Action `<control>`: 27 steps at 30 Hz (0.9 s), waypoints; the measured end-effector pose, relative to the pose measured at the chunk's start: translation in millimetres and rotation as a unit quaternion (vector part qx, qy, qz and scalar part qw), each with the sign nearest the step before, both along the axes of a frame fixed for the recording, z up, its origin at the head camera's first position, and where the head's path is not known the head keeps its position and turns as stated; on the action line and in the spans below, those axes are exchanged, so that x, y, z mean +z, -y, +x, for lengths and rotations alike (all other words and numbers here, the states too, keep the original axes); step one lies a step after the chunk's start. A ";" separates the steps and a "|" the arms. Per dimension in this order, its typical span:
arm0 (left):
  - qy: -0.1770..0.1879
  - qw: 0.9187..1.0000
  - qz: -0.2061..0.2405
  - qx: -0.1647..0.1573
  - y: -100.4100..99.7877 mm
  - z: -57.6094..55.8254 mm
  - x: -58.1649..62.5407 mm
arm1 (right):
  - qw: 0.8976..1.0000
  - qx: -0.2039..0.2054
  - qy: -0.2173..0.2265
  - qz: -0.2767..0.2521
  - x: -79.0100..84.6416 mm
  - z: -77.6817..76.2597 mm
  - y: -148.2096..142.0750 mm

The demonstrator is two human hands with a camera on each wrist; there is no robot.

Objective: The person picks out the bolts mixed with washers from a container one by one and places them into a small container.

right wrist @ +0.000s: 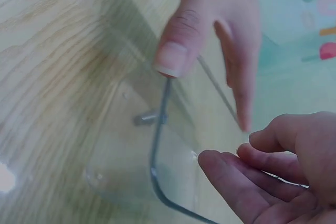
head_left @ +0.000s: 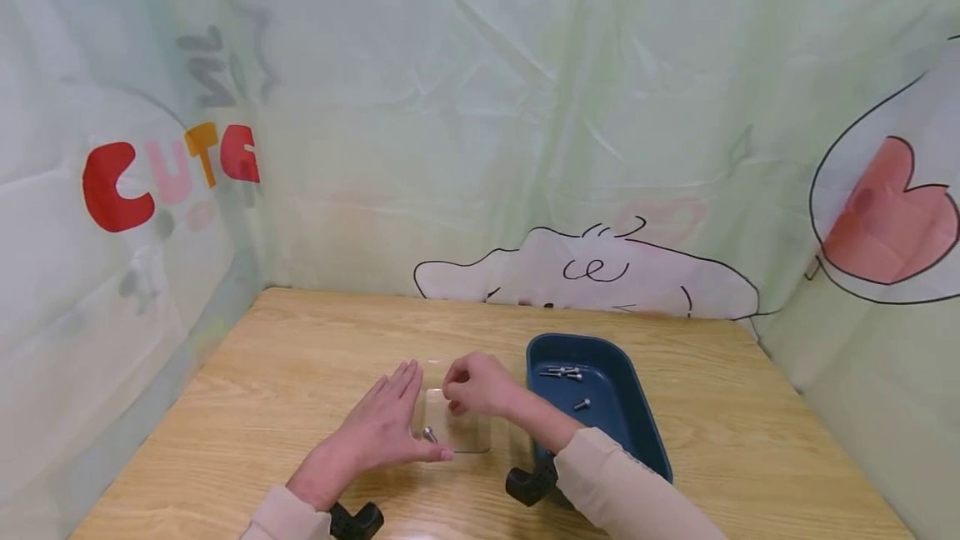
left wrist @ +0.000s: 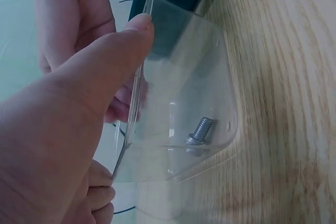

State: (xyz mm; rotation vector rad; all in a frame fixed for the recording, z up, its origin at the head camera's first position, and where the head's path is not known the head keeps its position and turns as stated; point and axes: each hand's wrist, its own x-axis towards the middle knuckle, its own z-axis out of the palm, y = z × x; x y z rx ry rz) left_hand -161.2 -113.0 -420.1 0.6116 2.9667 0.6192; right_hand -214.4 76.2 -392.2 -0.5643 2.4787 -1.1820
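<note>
A clear plastic box [head_left: 468, 432] stands on the table. My left hand [head_left: 386, 423] holds it at the left near corner, thumb over the near rim and long fingers stretched along the left side. One silver bolt [left wrist: 200, 131] lies inside on the bottom, tilted against a wall in the left wrist view. Over the box's far part hovers my right hand [head_left: 480, 386], its fingers loosely bent; nothing shows between the fingertips [right wrist: 212, 162] in the right wrist view. In the left wrist view it is partly hidden behind my left thumb.
To the right, a dark blue tray [head_left: 618, 390] holds several silver bolts [head_left: 566, 372] at its far end and a single one nearer. My right forearm crosses its left wall. A printed curtain [head_left: 375, 148] hangs behind the wooden table [head_left: 300, 357].
</note>
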 end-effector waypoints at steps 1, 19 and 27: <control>0.001 1.000 0.005 0.000 0.1 0.4 -0.2 | 1.000 -0.002 0.005 -0.008 1.5 -0.3 -1.9; -0.017 1.000 0.002 -0.007 -10.5 -3.8 11.3 | 0.995 -0.091 0.020 -0.039 23.1 -3.7 -56.4; -0.022 1.000 0.003 -0.021 -22.7 -5.9 16.2 | 0.994 -0.107 0.014 -0.037 29.2 1.0 -82.8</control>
